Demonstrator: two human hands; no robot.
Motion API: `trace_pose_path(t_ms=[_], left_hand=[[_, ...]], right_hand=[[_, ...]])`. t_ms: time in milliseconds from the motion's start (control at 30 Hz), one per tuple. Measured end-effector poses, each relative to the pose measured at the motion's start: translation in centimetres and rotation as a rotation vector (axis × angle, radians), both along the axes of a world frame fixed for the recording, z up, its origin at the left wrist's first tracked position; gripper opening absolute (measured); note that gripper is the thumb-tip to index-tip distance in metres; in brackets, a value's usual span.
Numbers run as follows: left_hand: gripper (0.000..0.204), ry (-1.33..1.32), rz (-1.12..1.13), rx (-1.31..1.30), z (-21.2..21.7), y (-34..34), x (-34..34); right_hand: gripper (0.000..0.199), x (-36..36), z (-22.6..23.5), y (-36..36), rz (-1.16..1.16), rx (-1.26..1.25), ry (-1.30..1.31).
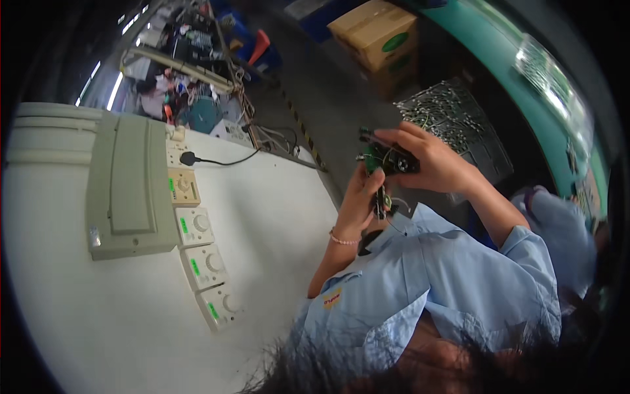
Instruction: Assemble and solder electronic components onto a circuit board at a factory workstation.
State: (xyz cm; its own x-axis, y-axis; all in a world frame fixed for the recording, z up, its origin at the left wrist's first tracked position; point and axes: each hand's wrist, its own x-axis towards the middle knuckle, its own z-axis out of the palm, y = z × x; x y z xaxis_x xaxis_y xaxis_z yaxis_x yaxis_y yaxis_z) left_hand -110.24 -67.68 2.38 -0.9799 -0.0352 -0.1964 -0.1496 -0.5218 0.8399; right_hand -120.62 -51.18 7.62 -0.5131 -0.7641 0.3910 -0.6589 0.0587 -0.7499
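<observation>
In front of my chest, my left hand (357, 205) has its fingers closed round a small green circuit board (371, 159) with thin wires. My right hand (438, 159) grips a black plastic housing (401, 161) with a round part on its face. Board and housing touch or lie very close together, and my fingers hide where they meet. Below the left thumb hangs a narrow dark part with loose thin wires (399, 202). Beyond my right hand lies a dark tray (482, 154) covered with many small metallic pieces.
A white wall (262, 243) at the left carries a grey electrical box (134, 184), a column of dials (203, 262) and a plugged-in black cord (223, 161). Cardboard boxes (377, 36) stand ahead. A green bench edge (482, 49) curves along the right, near another person's blue sleeve (558, 230).
</observation>
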Motion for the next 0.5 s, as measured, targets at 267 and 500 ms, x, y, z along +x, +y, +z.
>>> trace_pose_path(t_ms=[267, 500], left_hand=[[0.030, -0.052, 0.002, 0.169, -3.0, -14.0, -17.6], [0.031, -0.174, -0.049, -0.051, -0.3, -27.2, -36.7]], right_hand=[[0.058, -20.4, -1.6, -14.3, 0.190, -0.008, -0.778], [0.054, -38.2, -3.7, -26.9, 0.001, -0.210, -0.892]])
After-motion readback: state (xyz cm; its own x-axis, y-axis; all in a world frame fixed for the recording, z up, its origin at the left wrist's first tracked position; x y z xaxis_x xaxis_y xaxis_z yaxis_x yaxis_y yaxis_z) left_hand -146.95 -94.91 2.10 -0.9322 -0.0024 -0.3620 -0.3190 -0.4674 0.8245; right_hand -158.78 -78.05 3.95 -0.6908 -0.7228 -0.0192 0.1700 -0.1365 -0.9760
